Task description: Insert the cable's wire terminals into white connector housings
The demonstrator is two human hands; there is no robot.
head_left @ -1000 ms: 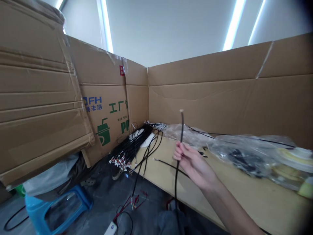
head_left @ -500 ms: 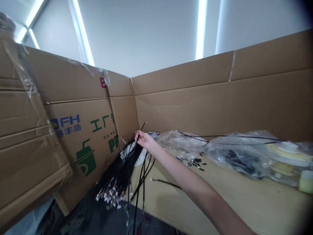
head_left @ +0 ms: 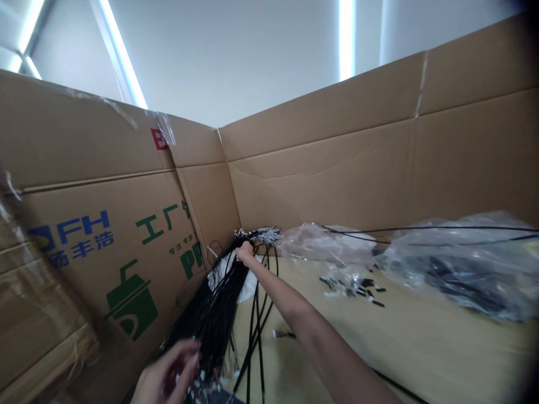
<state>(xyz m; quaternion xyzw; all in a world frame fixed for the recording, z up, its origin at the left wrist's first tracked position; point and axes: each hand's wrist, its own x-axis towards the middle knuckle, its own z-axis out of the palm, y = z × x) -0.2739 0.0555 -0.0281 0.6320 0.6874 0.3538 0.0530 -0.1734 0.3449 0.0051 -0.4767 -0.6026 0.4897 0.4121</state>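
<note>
A thick bundle of thin black cables point(head_left: 223, 314) slopes down along the left cardboard wall, with small white connectors point(head_left: 206, 381) at its lower end. At its upper end my right hand point(head_left: 244, 251) is closed on black cable; how many strands it grips is hidden. My left hand point(head_left: 168, 373), slightly blurred, is near the lower end with thumb and curved fingers apart and nothing seen between them. Several loose black cables point(head_left: 255, 331) hang just right of the bundle, below my right forearm.
Cardboard walls point(head_left: 320, 174) rise at the back and left. Clear plastic bags point(head_left: 463, 269) lie along the back of the tan surface point(head_left: 337, 331), one with dark parts inside. Short black pieces point(head_left: 366, 289) are scattered near them. A long black cable point(head_left: 421, 229) crosses the bags.
My right hand has lowered from holding a cable end up to the top of the bundle. My left hand has come into view at lower left. The view has shifted somewhat.
</note>
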